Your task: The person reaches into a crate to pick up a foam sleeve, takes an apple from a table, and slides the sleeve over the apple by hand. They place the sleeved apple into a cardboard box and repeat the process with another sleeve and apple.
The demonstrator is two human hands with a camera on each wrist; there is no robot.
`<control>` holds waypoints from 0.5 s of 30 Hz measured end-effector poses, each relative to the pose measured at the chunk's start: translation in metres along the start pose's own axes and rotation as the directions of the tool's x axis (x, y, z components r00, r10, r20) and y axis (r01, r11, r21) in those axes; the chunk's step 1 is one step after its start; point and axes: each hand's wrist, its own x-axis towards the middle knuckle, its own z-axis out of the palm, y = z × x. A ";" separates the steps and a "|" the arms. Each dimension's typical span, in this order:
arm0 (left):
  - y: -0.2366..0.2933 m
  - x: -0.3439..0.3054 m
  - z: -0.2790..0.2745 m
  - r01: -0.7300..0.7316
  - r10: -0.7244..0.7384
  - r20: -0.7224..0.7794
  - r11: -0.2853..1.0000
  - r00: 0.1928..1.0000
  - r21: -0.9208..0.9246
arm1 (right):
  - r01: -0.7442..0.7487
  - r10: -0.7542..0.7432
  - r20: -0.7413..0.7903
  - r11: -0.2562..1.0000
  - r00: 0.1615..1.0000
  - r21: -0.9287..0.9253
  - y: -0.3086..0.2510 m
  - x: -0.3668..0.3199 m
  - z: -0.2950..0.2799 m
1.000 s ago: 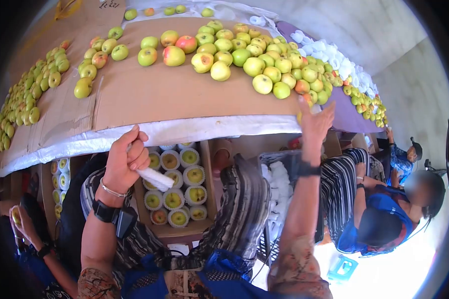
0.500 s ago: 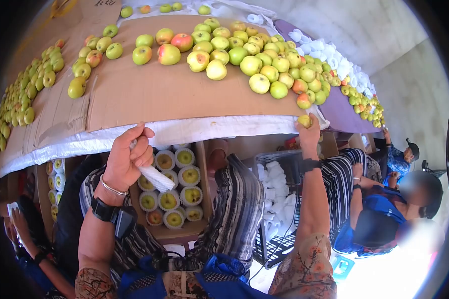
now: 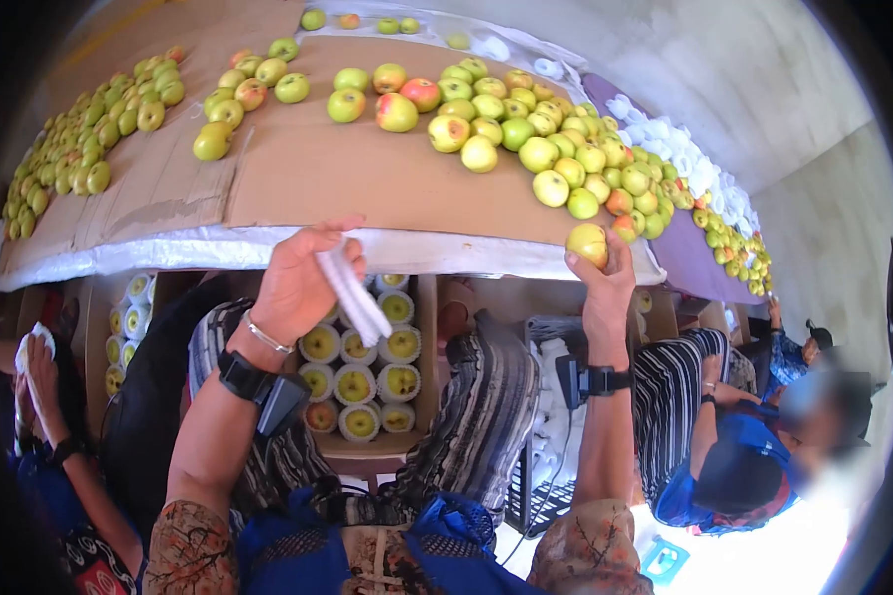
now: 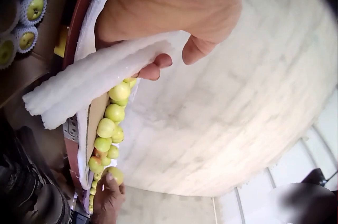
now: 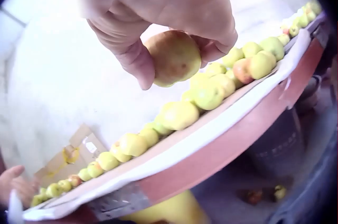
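Note:
My left hand (image 3: 308, 276) holds a flattened white foam net sleeve (image 3: 355, 297) over the front edge of the table. In the left wrist view, fingertips curl against the sleeve (image 4: 90, 79) while the thumb stands apart from it. My right hand (image 3: 608, 297) grips a yellow-green apple (image 3: 586, 243) at the table's front right. Seen from the right wrist, the apple (image 5: 173, 58) sits between thumb and fingers, showing a reddish-brown blush. Just beyond it spreads a large pile of apples (image 3: 541, 154) on cardboard.
Below the table edge stands a carton (image 3: 426, 397) of apples in foam nets. A black crate (image 3: 556, 494) with white foam nets is beside my right leg. More foam nets (image 3: 665, 139) lie at the far right of the table. Other people sit on both sides.
The right hand has taken an apple near the pile's front edge and lifted it. The left hand has turned and its fingers have loosened, with the foam net now hanging more steeply.

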 end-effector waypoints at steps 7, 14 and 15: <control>-0.003 0.004 -0.008 -0.138 0.141 -0.005 0.976 0.990 0.169 | -0.529 0.247 0.489 0.602 0.836 0.599 -0.042 -0.050 0.090; 0.007 0.004 -0.010 -0.172 0.217 -0.172 0.955 0.961 0.243 | -0.708 0.319 0.662 0.524 0.678 0.473 -0.008 -0.074 0.134; 0.006 0.005 -0.009 -0.184 0.240 -0.183 0.944 0.953 0.275 | -0.722 0.318 0.681 0.517 0.660 0.460 -0.005 -0.076 0.135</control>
